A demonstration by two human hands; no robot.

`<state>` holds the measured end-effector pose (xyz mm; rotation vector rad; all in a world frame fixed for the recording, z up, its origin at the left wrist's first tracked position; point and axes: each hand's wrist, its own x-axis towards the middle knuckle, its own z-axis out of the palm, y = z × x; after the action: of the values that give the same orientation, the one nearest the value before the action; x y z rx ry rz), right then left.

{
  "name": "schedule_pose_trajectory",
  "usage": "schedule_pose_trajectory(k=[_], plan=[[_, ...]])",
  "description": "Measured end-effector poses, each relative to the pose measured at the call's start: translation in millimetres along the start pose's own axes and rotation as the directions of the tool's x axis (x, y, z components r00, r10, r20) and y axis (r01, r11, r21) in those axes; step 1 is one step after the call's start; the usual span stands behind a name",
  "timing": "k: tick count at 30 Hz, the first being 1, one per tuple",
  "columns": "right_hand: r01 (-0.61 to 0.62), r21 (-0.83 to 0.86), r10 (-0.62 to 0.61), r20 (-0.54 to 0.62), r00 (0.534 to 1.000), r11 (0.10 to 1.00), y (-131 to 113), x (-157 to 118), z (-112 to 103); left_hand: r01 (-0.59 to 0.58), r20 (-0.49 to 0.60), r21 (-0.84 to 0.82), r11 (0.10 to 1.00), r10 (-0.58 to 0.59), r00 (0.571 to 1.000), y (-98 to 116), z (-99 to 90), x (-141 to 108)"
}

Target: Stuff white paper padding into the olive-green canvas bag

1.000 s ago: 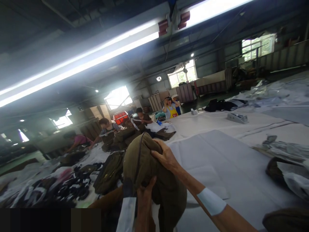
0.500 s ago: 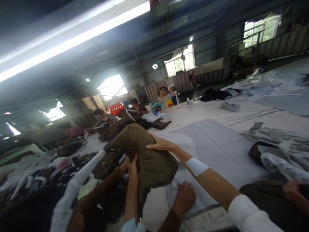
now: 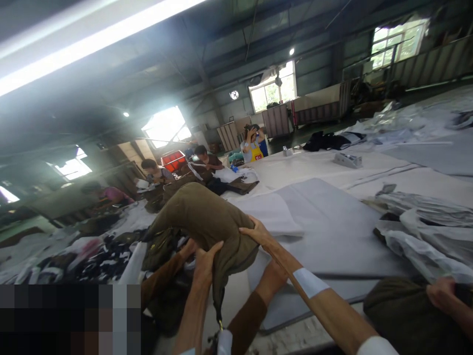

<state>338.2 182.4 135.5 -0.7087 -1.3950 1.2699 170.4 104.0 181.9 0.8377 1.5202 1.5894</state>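
Observation:
An olive-brown padded garment (image 3: pixel 207 217) is raised in a bulging fold over the table, its far end drooping to the left. My left hand (image 3: pixel 205 261) grips its lower edge, thumb showing on top and the other fingers mostly hidden behind cloth. On the right side of the fold, my right hand (image 3: pixel 255 232) is closed on the fabric. A light patch is wrapped on my right forearm. Two hands of a brown-sleeved co-worker are close by: one hand (image 3: pixel 189 249) beside my left hand at the garment, the other hand (image 3: pixel 275 276) beneath my right forearm.
White sheets (image 3: pixel 325 227) cover the table. Clear plastic bags (image 3: pixel 424 236) lie at right, near another person's hand (image 3: pixel 441 293) on a dark olive garment (image 3: pixel 399 310). A grey box-like device (image 3: pixel 348 159) stands farther back. Heaped dark garments (image 3: pixel 99 261) fill the left; several people work beyond.
The garment's right side has been gathered in, and its fold has shifted slightly left. My right hand moved slightly right and down. The co-worker's hand has moved up under my right forearm.

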Motion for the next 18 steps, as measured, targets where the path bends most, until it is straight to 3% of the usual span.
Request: schedule_pose_trajectory(k=[3, 5, 7, 10, 12, 14, 16, 18], plan=[[0.165, -0.359, -0.187, -0.029, 0.982, 0.919, -15, -8, 8, -0.049, -0.103, 0.114, 0.992, 0.061, 0.993, 12, -14.5, 24], [0.323, -0.559, -0.318, 0.11, 0.942, 0.763, -27, -18, 20, -0.023, -0.153, 0.181, 0.983, 0.051, 0.987, 18, -18.2, 36], [0.432, -0.674, -0.346, 0.268, 0.899, 0.6, -32, -27, 34, 0.021, -0.183, 0.197, 0.98, 0.015, 0.983, 22, -17.9, 45], [0.391, -0.8, -0.375, 0.226, 0.899, 0.456, -31, -28, 54, 0.067, -0.211, 0.18, 0.981, -0.028, 0.977, 31, -10.5, 49], [0.38, -0.809, -0.435, 0.175, 0.884, 0.448, -34, -17, 59, 0.065, -0.221, 0.156, 0.986, -0.029, 0.975, 42, -3.8, 47], [0.444, -0.746, -0.507, 0.166, 0.846, 0.496, -46, 1, 57, 0.015, -0.217, 0.112, 0.994, 0.01, 0.976, 58, -0.6, 43], [0.491, -0.612, -0.56, 0.092, 0.823, 0.62, -65, 20, 50, -0.093, -0.129, 0.025, 0.995, 0.095, 0.987, 74, -4.4, 39], [0.464, -0.386, -0.531, -0.082, 0.844, 0.797, -81, 35, 42, -0.178, -0.081, -0.043, 0.983, 0.175, 0.981, 86, -15.3, 36]])
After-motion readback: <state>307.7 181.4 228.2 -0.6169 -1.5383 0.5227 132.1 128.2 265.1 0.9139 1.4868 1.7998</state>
